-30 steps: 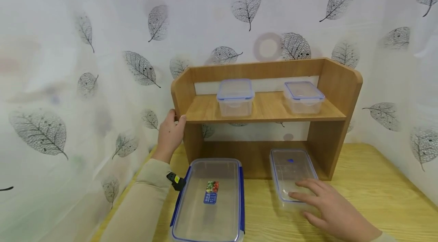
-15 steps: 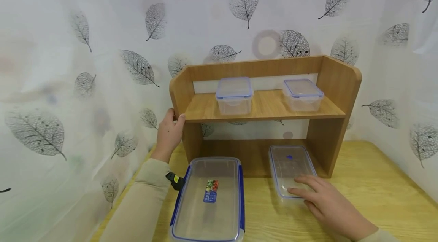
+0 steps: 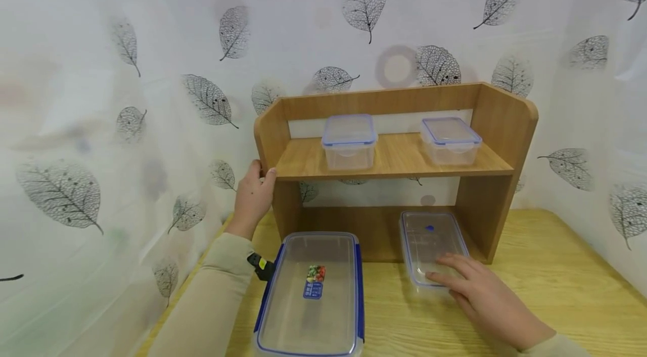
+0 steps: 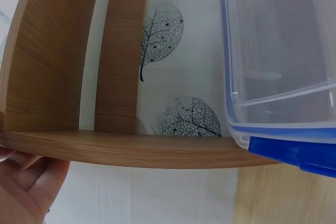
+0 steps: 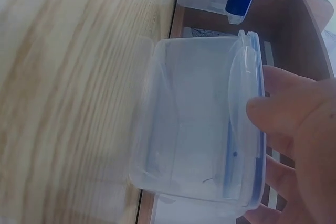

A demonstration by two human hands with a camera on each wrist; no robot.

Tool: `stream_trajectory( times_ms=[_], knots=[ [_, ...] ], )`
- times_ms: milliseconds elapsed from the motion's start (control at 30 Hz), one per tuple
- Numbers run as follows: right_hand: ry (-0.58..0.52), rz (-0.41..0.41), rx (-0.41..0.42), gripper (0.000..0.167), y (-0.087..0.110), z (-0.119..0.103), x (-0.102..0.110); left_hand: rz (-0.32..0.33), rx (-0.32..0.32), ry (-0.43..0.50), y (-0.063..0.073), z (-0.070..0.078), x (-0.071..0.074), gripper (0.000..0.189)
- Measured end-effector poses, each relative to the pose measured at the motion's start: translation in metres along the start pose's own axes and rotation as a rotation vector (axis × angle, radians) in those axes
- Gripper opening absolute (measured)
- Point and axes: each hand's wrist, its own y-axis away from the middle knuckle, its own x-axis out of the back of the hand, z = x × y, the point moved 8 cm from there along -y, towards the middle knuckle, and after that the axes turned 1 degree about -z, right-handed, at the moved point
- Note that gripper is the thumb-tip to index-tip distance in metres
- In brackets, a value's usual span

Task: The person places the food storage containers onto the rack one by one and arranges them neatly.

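Observation:
My left hand point(image 3: 254, 195) grips the left side panel of a two-tier wooden shelf point(image 3: 394, 173), at about the height of its upper board. In the left wrist view, the fingers point(image 4: 50, 182) lie against that panel. My right hand point(image 3: 487, 295) rests on the near end of a clear food container point(image 3: 427, 250) with a blue-edged lid, at the right of the lower tier. Seen from the right wrist, the thumb point(image 5: 262, 113) presses the container's front lid flap while the other fingers spread over the lid. This container's far part lies inside the shelf.
A larger clear container point(image 3: 308, 323) with dark blue side clips sits partly in the lower tier at left. Two smaller lidded containers, one left point(image 3: 349, 143) and one right point(image 3: 451, 142), stand on the upper board. Behind the yellow wooden table point(image 3: 571, 278) hangs a leaf-print curtain point(image 3: 151, 37).
The right container has slid a little farther back into the lower tier, with my right hand moving along. My left hand keeps its place on the shelf's side.

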Motion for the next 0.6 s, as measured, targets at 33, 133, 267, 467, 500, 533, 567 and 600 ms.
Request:
stream_trajectory(
  times_ms=[33, 133, 267, 467, 500, 533, 567, 600],
  knots=[
    [0.0, 0.005, 0.002, 0.057, -0.001, 0.001, 0.0, -0.001, 0.0, -0.001, 0.0, 0.0, 0.0, 0.046],
    [-0.004, 0.027, 0.009, 0.058, -0.003, 0.002, 0.0, -0.005, -0.001, 0.0, 0.0, 0.0, 0.0, 0.045],
    [-0.004, 0.05, 0.014, 0.057, -0.004, 0.005, -0.001, -0.008, -0.006, -0.001, 0.0, 0.0, -0.001, 0.045],
    [0.014, 0.041, 0.009, 0.057, -0.005, 0.009, -0.003, -0.008, -0.006, -0.006, 0.001, 0.0, -0.001, 0.045],
    [0.018, 0.035, 0.008, 0.058, -0.006, 0.01, -0.003, -0.007, -0.007, -0.007, 0.001, 0.0, -0.001, 0.045],
    [0.021, 0.028, 0.005, 0.058, -0.006, 0.01, -0.003, -0.006, -0.009, -0.008, 0.001, 0.0, -0.001, 0.045],
    [0.022, 0.021, 0.003, 0.058, -0.007, 0.011, -0.003, -0.004, -0.011, -0.009, 0.001, 0.001, 0.0, 0.044],
    [0.024, 0.015, 0.003, 0.059, -0.008, 0.011, -0.003, -0.004, -0.012, -0.008, 0.001, 0.001, 0.0, 0.045]
  ],
)
